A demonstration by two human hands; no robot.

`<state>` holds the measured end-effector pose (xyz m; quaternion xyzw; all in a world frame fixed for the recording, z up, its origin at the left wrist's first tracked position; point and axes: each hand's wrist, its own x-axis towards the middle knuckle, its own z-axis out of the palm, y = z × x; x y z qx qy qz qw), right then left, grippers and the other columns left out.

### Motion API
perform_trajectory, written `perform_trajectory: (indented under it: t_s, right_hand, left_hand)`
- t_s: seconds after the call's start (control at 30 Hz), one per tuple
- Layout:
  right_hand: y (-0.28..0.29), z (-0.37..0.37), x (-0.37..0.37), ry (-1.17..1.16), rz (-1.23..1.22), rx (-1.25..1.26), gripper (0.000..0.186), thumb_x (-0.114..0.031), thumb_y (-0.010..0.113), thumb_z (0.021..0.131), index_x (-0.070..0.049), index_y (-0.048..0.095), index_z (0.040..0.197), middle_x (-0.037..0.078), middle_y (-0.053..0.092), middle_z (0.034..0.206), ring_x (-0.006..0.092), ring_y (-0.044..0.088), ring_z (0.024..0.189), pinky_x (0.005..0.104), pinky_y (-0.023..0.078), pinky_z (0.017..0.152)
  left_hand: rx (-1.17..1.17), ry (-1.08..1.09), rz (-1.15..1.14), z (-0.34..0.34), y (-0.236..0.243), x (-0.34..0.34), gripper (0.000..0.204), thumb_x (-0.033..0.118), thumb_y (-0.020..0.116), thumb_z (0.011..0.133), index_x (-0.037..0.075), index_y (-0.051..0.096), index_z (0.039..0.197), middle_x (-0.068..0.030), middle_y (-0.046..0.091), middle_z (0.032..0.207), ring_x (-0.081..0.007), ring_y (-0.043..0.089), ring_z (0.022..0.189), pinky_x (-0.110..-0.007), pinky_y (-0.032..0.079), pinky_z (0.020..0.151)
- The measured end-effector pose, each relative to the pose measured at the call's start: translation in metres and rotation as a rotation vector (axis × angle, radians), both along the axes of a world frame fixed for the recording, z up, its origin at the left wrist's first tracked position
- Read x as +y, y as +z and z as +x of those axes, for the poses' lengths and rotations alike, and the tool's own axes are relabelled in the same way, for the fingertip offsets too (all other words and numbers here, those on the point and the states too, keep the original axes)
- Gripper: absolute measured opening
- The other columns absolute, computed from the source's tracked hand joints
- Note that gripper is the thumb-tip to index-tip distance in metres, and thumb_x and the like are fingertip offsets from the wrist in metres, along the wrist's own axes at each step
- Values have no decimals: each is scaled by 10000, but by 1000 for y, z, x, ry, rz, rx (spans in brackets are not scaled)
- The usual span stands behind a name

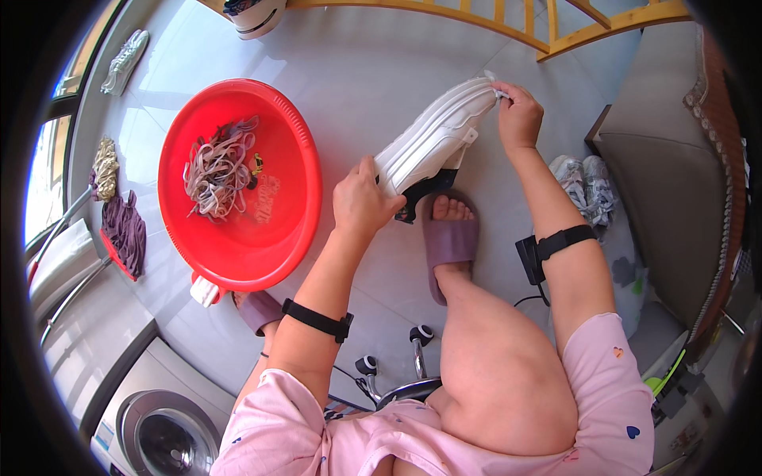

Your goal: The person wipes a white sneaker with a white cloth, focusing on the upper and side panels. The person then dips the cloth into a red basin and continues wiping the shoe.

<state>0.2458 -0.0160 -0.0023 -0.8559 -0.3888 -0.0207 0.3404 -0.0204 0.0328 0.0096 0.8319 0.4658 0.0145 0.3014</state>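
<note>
My left hand [361, 198] grips one end of a white shoe [429, 135], held tilted on its side above the floor. My right hand [520, 115] is closed at the shoe's other end, its fingertips pinching a small white bit there that is too small to name. A black part [419, 194] shows below the shoe near my left hand; I cannot make out what it is. To the left, a red plastic basin [270, 230] holds a tangled pile of pale laces [218, 170]. A purple slipper [450, 246] on my foot is below the shoe.
Shoes lie at the right [587, 194] and far left [125, 62], beside a grey padded seat [651, 174] and along the window side. Mops [123, 234] lie at left. A washing machine [167, 436] is lower left, a wooden rail [468, 24] at top. A wheeled stool base [417, 357] is beneath me.
</note>
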Motion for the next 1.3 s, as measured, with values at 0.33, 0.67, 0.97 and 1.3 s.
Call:
perform_trajectory:
  t_s: [0.33, 0.67, 0.97, 1.3]
  right_hand:
    - [3, -24, 6, 349, 210, -220, 214, 49, 592, 747, -72, 723, 865, 75, 713, 964, 257, 664, 922, 345, 538, 851]
    - [0, -20, 8, 450, 200, -188, 276, 105, 571, 734, -61, 726, 891, 77, 718, 969, 231, 671, 954, 320, 542, 838]
    - [-9, -43, 6, 612, 217, -194, 142, -17, 628, 749, -82, 720, 836, 53, 703, 940, 228, 656, 965, 332, 540, 837]
    - [-2, -15, -2, 493, 137, -236, 189, 36, 602, 755, -72, 709, 868, 54, 704, 975, 226, 669, 951, 331, 549, 831]
  left_hand:
    - [40, 48, -85, -2, -2, 11, 585, 272, 784, 579, 1, 534, 1033, -224, 653, 923, -401, 631, 873, -452, 507, 775]
    - [2, 62, -34, -1, -3, 6, 577, 249, 808, 558, 5, 527, 999, -214, 641, 891, -400, 637, 818, -449, 523, 725]
    - [11, 57, -41, -1, -5, 9, 579, 254, 808, 557, 1, 519, 990, -218, 640, 901, -395, 639, 819, -446, 523, 727]
    - [-4, 67, -64, 1, -1, 5, 611, 253, 794, 556, -7, 527, 1040, -218, 642, 906, -397, 637, 833, -443, 522, 744]
